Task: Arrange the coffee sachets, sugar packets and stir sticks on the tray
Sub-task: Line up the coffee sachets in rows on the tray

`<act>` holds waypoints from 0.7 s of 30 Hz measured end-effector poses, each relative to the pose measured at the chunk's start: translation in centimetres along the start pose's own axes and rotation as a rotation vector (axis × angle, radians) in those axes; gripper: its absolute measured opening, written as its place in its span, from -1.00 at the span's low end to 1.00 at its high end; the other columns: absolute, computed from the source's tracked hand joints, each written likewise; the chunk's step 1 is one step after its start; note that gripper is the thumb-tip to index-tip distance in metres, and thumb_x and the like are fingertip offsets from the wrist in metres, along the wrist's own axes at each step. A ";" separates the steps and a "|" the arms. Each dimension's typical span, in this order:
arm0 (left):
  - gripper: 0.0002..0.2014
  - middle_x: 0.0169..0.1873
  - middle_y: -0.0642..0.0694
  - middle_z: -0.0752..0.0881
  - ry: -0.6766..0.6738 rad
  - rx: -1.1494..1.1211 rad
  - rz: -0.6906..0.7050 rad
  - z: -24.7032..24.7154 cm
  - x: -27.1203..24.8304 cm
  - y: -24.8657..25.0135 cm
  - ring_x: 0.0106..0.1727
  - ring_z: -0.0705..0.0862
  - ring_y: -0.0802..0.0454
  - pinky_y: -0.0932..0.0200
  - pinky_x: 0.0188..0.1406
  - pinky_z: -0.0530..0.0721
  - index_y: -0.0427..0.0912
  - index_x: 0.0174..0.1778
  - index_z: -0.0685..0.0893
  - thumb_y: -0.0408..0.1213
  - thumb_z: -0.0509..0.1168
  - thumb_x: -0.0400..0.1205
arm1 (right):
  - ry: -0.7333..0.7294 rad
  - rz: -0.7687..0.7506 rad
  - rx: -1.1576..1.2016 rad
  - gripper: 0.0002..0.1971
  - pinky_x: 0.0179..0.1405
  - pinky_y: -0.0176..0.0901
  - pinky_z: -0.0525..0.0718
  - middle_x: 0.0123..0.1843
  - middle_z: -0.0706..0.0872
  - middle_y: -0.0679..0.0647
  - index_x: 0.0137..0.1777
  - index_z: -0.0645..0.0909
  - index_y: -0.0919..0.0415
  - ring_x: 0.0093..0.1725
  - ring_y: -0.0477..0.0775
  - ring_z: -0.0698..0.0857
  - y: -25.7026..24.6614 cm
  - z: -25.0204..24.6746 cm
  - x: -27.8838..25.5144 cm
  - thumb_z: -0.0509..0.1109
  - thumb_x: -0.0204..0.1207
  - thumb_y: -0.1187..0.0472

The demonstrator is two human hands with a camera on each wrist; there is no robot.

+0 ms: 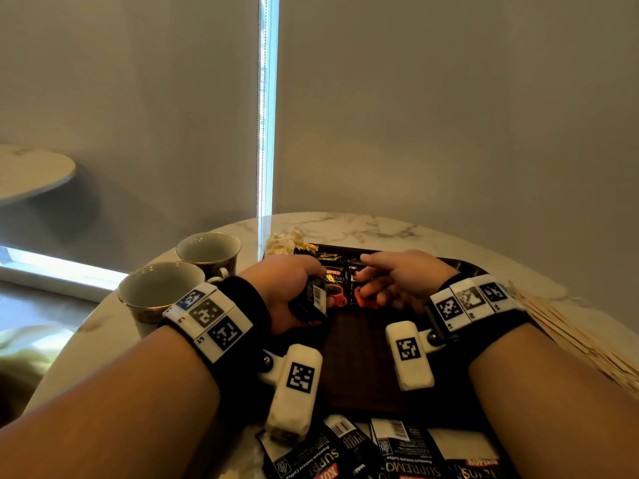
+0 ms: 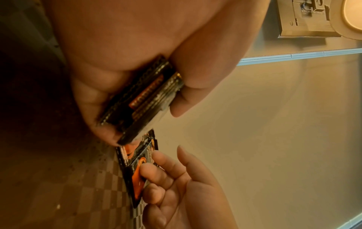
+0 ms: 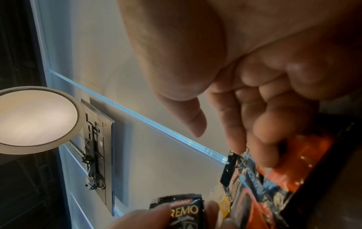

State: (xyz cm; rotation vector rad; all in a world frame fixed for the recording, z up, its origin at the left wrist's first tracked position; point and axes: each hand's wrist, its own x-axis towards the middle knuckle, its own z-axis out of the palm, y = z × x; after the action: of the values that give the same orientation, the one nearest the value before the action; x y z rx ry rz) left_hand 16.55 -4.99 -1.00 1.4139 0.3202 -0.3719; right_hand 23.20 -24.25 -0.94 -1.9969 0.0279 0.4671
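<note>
Dark tray (image 1: 359,344) on marble worktop (image 1: 345,226). Left hand (image 1: 287,288) clamps sachet stack (image 1: 309,299); right hand (image 1: 397,281), fingers relaxed, presses laid sachet (image 1: 363,292). Laying coffee row; next, likely deal another alongside.

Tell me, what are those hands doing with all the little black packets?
A person is laying coffee sachets on a dark tray. The left hand grips a stack of sachets. The right hand presses its fingertips on a sachet lying in the row on the tray. More sachets wait near the front edge. Two cups stand beside it.
</note>
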 end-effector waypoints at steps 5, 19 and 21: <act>-0.83 -0.09 -0.23 0.81 -0.003 -0.003 0.004 0.1 -0.1 0.1 -0.22 0.78 -0.05 -0.02 -0.07 0.66 -0.23 0.24 0.57 -0.29 0.18 0.78 | 0.050 -0.025 -0.061 -0.62 -0.45 -0.18 0.36 -0.26 0.83 0.03 -0.09 0.75 0.14 -0.44 -0.06 0.53 0.0 -0.1 0.2 0.34 0.64 -0.18; -0.91 -0.26 -0.18 0.79 0.006 -0.013 0.011 0.3 -0.4 0.0 -0.26 0.76 -0.05 0.00 -0.06 0.63 -0.21 0.05 0.59 -0.31 0.20 0.76 | -0.014 -0.031 0.035 -0.61 -0.51 -0.20 0.59 -0.35 0.76 0.15 -0.15 0.69 0.29 -0.45 0.06 0.72 -0.2 0.5 -0.5 0.30 0.72 -0.02; -0.90 -0.35 -0.18 0.80 0.004 -0.006 -0.001 0.2 -0.3 0.1 -0.27 0.75 -0.04 0.00 -0.07 0.64 -0.23 0.05 0.59 -0.31 0.19 0.77 | -0.033 -0.022 0.042 -0.61 -0.45 -0.17 0.66 -0.36 0.75 0.15 -0.14 0.69 0.28 -0.39 0.09 0.76 -0.2 0.7 -0.5 0.29 0.72 -0.03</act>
State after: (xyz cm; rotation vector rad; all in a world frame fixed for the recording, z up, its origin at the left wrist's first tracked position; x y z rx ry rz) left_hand 16.27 -5.18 -0.77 1.4091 0.3248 -0.3684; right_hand 22.58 -23.67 -0.91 -1.9463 -0.0050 0.4821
